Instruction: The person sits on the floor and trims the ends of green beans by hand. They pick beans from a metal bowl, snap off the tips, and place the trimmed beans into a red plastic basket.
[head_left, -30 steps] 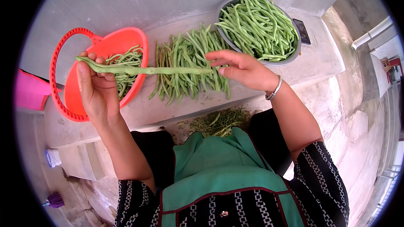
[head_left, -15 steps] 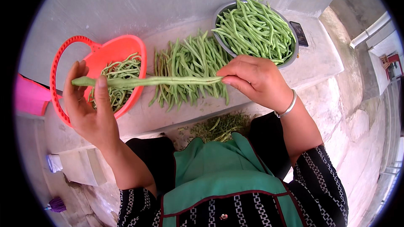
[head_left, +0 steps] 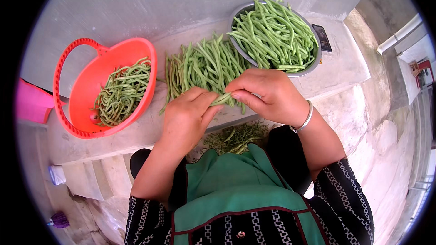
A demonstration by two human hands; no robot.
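Both my hands meet over the front of the ledge, pinching one green bean (head_left: 221, 99) between them. My left hand (head_left: 185, 115) closes around its left part, so most of the bean is hidden. The fingertips of my right hand (head_left: 269, 94), below a silver bangle, grip the other end. Right behind my hands lies a row of long green beans (head_left: 206, 66), some browned at the left side. A grey basin (head_left: 316, 61) heaped with green beans (head_left: 274, 34) stands behind my right hand. To the left is a red basket (head_left: 84, 91) with thin, curled beans (head_left: 125, 91) in it.
A dark phone (head_left: 321, 37) lies right of the basin on the concrete ledge (head_left: 347, 66). Bean trimmings (head_left: 236, 138) are piled on the ground below the ledge, by my green apron (head_left: 240, 177). A grey wall (head_left: 181, 2) rises behind. Something pink (head_left: 34, 100) stands far left.
My left hand has come rightward from beside the red basket to meet my right hand. The bean, stretched out long between them before, now shows only a short piece.
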